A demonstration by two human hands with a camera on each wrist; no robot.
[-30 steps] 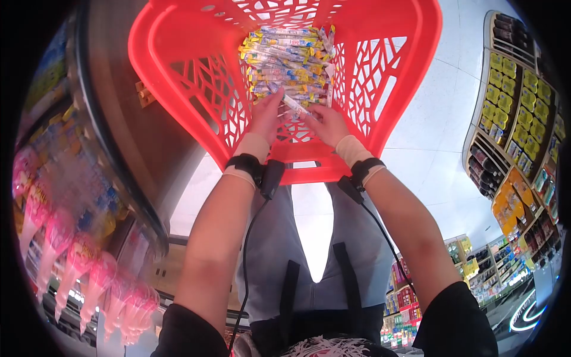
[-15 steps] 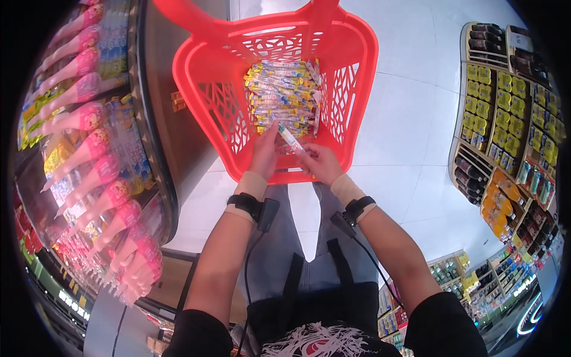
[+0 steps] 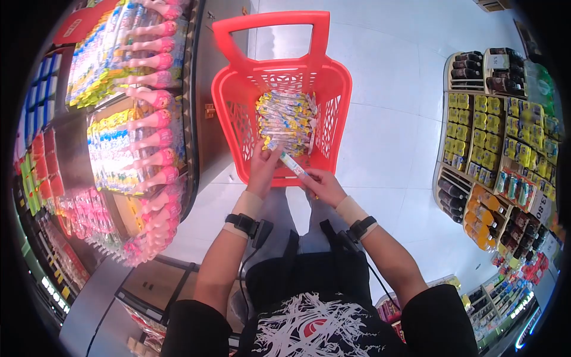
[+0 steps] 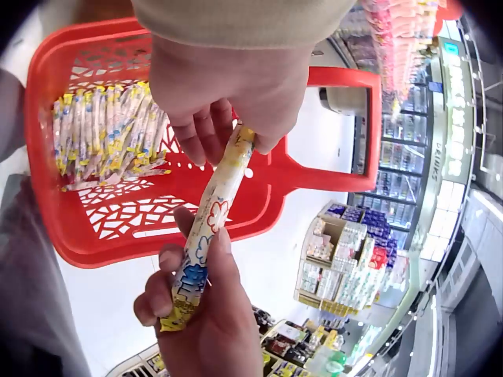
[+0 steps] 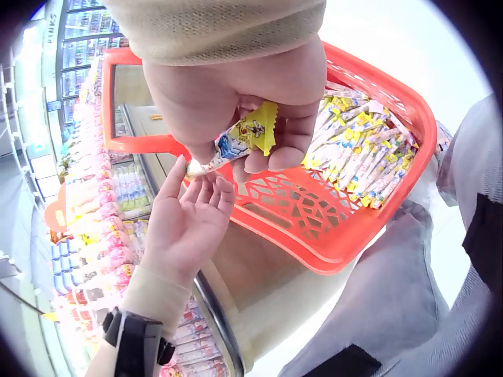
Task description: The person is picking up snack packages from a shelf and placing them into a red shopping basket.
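left hand [image 3: 263, 171] and right hand [image 3: 325, 185] clamp fingers on a stick's [image 3: 292, 165] ends by the basket's [image 3: 343, 125] near edge, apparently inspecting; next likely calls for freeing one end.

Room above sticks [image 3: 285, 113] between basket walls [image 3: 340, 116]

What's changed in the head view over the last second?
Both hands, left hand and right hand, moved back toward the near side of the red basket, the wrapped stick with them. The view shifted too: the basket looks smaller and its whole handle now shows. Nothing visibly grabbed or released. Unchanged: both hands on the stick, pile of sticks in the basket.
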